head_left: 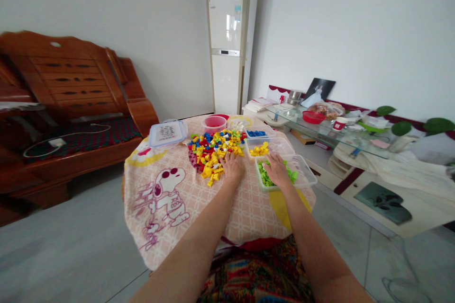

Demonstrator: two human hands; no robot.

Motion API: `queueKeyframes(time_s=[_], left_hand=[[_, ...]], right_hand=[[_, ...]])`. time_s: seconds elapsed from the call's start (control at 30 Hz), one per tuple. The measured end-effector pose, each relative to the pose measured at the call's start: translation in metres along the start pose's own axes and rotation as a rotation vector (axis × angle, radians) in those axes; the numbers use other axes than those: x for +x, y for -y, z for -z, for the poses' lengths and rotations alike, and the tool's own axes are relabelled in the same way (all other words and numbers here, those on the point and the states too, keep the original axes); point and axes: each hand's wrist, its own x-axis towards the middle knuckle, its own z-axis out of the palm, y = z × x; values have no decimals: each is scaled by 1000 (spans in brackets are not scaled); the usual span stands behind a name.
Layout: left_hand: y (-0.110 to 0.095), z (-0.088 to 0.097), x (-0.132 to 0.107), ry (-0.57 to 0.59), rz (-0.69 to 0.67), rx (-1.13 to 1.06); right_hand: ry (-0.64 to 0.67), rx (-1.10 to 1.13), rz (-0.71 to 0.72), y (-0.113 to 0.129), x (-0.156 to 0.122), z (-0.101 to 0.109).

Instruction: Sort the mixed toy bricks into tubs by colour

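A heap of small building bricks [213,151], mixed yellow, red, blue and green, lies on the cloth-covered round table. My left hand [232,167] rests at the heap's right edge, fingers apart among yellow bricks; whether a small brick sits under the fingertips is hidden. Over a clear plastic box [306,181] of green bricks [266,177] is my right hand [277,169], palm down with thumb and fingers spread. Just behind stands a second box [284,147] with yellow bricks [259,150]. Farther back, blue bricks [256,134] lie in another clear box.
On the table's far side are a pink round tub [214,125] and a lidded plastic box [168,133]. The patterned tablecloth [209,218] hangs over the near edge. At right stands a cluttered glass-topped stand [341,139]; a wooden bench [71,90] is at left.
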Motion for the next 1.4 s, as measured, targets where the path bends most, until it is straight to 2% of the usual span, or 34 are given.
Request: queueKeyframes(time_s=[0.5,0.67,0.73,0.83,0.97,1.1,1.27,1.4], left_hand=[[1,2,0,-32,21,-30],[2,3,1,-85,4,-110],[2,2,2,-126,-46,-150],[1,-4,4,-156,-230,-220],[-3,-13,4,-65,-472,-277],[-5,-15,2,3,-559,-313],[-4,-15,2,-32,-509,-340],[-3,-10,2,-74,-309,-277]], right_hand=[[28,-16,12,2,0,4],[21,-8,4,3,0,3],[19,-5,6,2,0,2],[8,-2,0,2,1,1],[-1,5,14,1,0,1],[12,1,29,0,1,2],[16,6,29,0,1,2],[5,20,27,0,1,0]])
